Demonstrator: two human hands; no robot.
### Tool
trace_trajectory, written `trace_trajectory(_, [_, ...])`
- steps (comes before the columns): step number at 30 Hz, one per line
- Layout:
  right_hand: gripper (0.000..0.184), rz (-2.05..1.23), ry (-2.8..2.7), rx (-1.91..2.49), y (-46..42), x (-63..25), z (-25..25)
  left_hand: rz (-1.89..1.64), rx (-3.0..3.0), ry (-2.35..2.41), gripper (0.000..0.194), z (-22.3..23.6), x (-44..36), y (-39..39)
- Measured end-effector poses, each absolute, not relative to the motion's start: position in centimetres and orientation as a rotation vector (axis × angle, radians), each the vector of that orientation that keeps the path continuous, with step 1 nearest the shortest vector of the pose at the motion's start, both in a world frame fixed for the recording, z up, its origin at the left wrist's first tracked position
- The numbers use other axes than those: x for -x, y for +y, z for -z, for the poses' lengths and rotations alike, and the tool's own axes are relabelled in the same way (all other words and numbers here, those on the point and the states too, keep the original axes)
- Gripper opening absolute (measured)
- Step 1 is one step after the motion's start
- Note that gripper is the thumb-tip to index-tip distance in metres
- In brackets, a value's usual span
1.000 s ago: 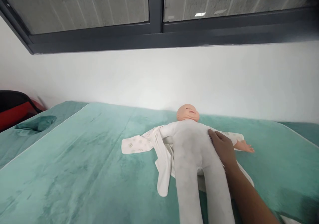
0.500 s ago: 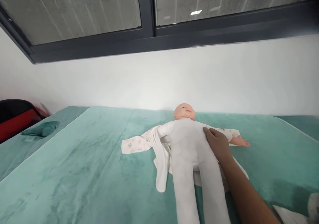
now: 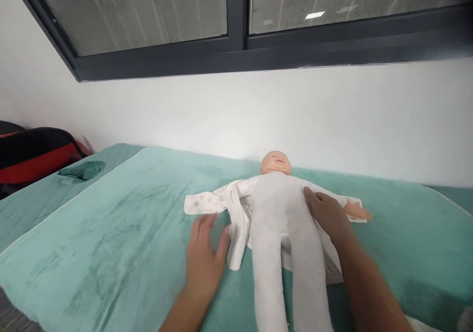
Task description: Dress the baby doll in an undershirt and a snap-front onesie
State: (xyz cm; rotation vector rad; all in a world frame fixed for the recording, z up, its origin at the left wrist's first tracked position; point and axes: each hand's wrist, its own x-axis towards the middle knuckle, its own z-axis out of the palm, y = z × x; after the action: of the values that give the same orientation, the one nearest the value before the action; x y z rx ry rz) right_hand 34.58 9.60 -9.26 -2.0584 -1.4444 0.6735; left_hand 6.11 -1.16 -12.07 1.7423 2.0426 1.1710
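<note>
A baby doll [image 3: 271,209] with a white cloth body lies on its back, head toward the wall. Under it spreads a white printed baby shirt [image 3: 207,203], one patterned sleeve stretched out flat to the left. The doll's right-side arm runs into the other sleeve, and its bare hand [image 3: 358,210] shows at the cuff. My right hand [image 3: 327,214] is closed at the doll's right flank, thumb on the torso, other fingers partly hidden. Just below the left sleeve, my left hand [image 3: 205,253] hovers with fingers apart, holding nothing, beside a hanging white flap of cloth [image 3: 238,238].
A teal plush cover [image 3: 121,228] lies under the doll, reaching the white wall [image 3: 177,110]. Above is a dark-framed window [image 3: 236,51]. A red and black item [image 3: 40,152] stands at the far left, and white fabric [image 3: 421,324] shows at the lower right corner.
My left hand has come into view from below, near the left sleeve. My right hand stays at the doll's side. The doll's hand sits farther inside the cuff, and the view has shifted left.
</note>
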Motion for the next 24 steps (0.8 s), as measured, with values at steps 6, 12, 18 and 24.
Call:
trace_trajectory(6, [0.053, -0.876, -1.136, 1.728, 9.4, -32.1, 9.2, -0.727, -1.649, 1.944, 0.028, 9.1, -6.7, 11.7])
trace_trajectory(12, [0.055, -1.378, -0.846, 1.320, 9.0, -29.9, 11.5, -0.975, -1.725, 1.719, 0.029, 8.5, -8.3, 13.3])
trace_trajectory(18, [0.060, -1.501, -0.720, 1.153, 8.4, -27.8, 11.2, -1.119, -1.454, 1.321, 0.028, 6.0, -8.7, 11.9])
trace_trajectory(24, [0.054, -1.491, -0.763, 1.155, 8.4, -27.6, 10.1, -0.787, -1.350, 0.897, 0.036, 2.5, -8.0, 9.0])
